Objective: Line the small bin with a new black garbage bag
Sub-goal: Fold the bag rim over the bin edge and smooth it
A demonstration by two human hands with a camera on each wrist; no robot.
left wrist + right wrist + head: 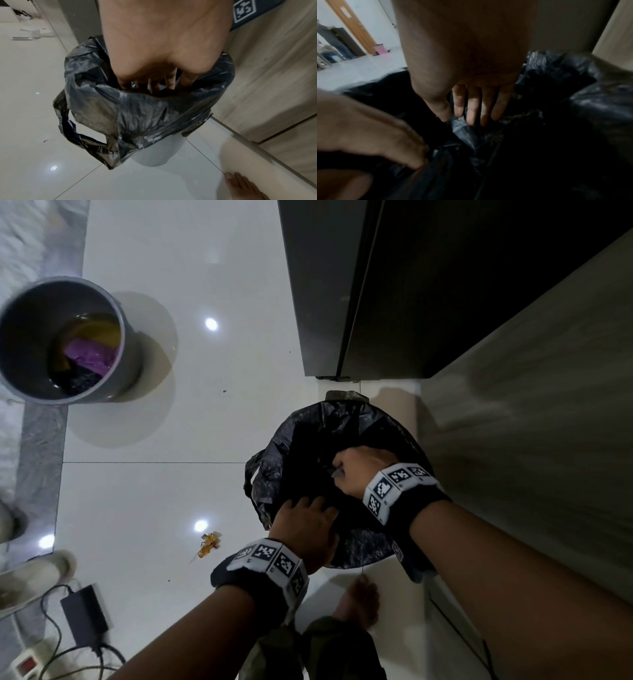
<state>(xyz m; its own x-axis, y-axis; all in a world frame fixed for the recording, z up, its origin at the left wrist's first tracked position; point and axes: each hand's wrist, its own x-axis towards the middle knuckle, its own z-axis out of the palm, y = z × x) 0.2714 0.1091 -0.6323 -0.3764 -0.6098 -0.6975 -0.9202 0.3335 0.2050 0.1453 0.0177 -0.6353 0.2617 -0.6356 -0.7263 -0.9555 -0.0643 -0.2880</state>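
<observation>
The black garbage bag point(140, 111) drapes over the small bin point(154, 152) on the floor. The left hand point(305, 529) and right hand point(363, 470) reach inside, fingers straight, pressing thin, light, slippery film; best gripped at its rim.

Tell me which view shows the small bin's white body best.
The left wrist view: the small bin shows its white wall below the draped black garbage bag. In the head view the bag and both hands cover the bin almost entirely. The right wrist view shows only dark bag plastic.
</observation>
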